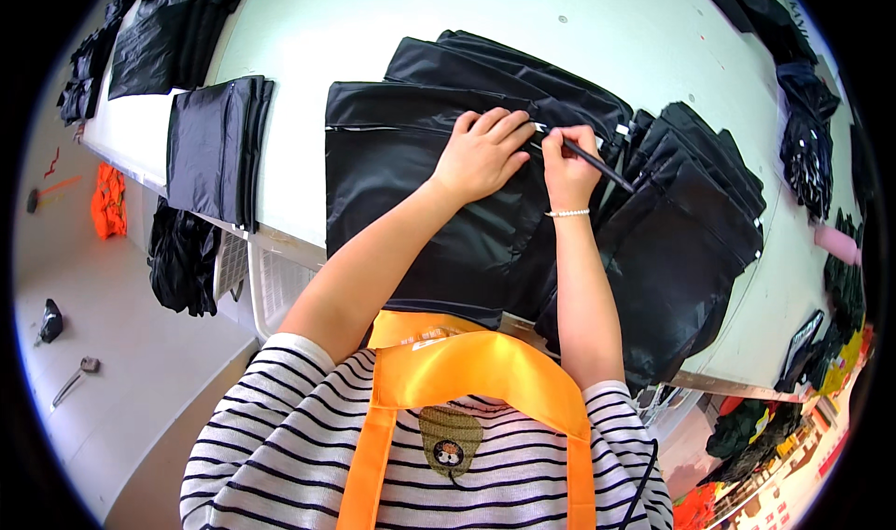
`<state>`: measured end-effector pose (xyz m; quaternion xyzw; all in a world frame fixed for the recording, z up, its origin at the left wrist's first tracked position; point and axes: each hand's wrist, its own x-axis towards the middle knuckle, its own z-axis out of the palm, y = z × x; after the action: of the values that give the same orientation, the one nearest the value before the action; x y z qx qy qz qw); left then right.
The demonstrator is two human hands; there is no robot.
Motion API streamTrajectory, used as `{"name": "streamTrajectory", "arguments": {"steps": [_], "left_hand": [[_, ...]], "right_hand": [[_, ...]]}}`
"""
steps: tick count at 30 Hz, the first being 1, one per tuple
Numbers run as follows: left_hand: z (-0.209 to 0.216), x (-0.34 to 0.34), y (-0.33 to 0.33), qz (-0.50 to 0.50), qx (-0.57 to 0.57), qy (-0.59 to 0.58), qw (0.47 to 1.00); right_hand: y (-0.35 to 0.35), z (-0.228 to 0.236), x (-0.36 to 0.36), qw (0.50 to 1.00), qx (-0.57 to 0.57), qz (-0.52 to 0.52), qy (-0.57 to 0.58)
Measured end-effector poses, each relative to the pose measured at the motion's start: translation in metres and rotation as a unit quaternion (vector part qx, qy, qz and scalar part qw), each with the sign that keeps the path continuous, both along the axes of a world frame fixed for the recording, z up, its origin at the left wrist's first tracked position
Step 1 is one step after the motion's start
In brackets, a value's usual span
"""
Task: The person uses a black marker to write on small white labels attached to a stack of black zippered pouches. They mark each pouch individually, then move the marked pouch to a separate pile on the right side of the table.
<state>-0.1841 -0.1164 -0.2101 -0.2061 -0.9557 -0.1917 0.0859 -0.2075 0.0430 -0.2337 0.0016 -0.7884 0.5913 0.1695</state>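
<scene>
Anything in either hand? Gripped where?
Right hand: dark pen-like tool, pinched near its upper-left end; the long shaft sticks out toward lower right. Left hand: rests on the black sheet, no clear grip.

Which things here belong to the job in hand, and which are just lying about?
In the job:
- black pen-like tool, in the right hand
- black sheet, under the left hand

Apparently lying about:
- orange bundle, far left
- pink cylinder, far right
</scene>
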Motion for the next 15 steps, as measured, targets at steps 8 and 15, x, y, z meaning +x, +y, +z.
{"name": "streamTrajectory", "arguments": {"steps": [8, 15], "left_hand": [[0.0000, -0.0003, -0.0028, 0.001, -0.001, -0.008, 1.000], [-0.0010, -0.0010, -0.0019, 0.003, 0.005, -0.009, 1.000]], "right_hand": [[-0.0064, 0.0041, -0.0006, 0.997, 0.062, -0.017, 0.051], [-0.0072, 0.0055, -0.0012, 0.997, 0.062, -0.011, 0.053]]}}
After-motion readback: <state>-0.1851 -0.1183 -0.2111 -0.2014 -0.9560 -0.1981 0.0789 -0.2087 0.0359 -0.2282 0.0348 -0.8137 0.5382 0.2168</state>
